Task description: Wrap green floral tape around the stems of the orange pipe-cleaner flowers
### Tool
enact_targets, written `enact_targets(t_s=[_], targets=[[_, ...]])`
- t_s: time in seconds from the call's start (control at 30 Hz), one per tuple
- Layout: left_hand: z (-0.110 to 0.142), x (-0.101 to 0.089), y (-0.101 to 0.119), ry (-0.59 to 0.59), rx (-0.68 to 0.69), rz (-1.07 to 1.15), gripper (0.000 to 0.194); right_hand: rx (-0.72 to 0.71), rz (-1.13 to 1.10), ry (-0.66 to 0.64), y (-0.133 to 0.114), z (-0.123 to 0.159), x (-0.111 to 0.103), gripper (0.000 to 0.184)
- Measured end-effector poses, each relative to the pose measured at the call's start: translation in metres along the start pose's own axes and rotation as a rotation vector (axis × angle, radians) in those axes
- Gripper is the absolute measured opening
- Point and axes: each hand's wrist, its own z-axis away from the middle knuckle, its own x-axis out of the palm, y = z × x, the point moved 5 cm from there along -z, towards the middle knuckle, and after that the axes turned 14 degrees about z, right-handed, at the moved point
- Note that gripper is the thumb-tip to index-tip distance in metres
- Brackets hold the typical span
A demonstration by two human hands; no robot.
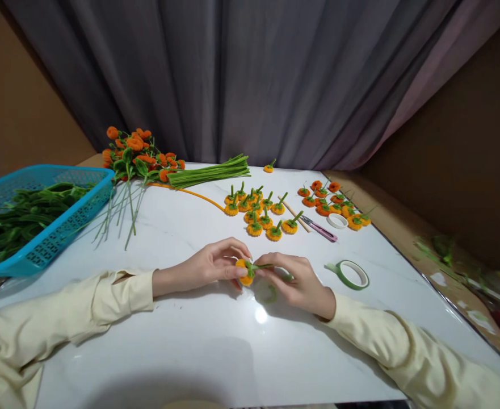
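Between my two hands is a yellow-orange pipe-cleaner flower [244,278] with a green stem, held just above the white table. My left hand [215,264] pinches the flower head between thumb and fingers. At the stem, my right hand [294,278] has its thumb and forefinger closed on the green pipe cleaner [261,266]. Beyond the hands stand several finished-looking yellow flowers [255,228], heads down with green stems up. A roll of green floral tape [352,275] lies right of my right hand, its loose end pointing left.
At the left sits a blue basket [62,245] of green leaves [28,218]. Orange flowers [135,143] and a bundle of green pipe cleaners [211,173] lie behind. Scissors [320,228], a white tape roll [337,221] and more orange flowers [324,209] are back right. A grey curtain [215,79] hangs behind.
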Motion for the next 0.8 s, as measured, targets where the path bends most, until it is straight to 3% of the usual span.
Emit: enact_targets(t_s=[0.33,0.47,0.63,0.8], targets=[[0.006,0.003,0.007,0.024,0.284,-0.354,0.017,0.212,-0.331,-0.148,0.008,-0.005,0.006,0.014],[0.007,0.006,0.009,0.023,0.300,-0.445,0.017,0.236,-0.412,-0.198,0.009,-0.005,0.006,0.016],[0.008,0.007,0.010,0.025,0.323,-0.500,0.016,0.247,-0.324,-0.198,0.008,-0.005,0.006,0.017],[0.011,0.010,0.013,0.016,0.383,-0.596,0.017,0.289,-0.497,-0.227,0.008,-0.003,0.012,0.016]])
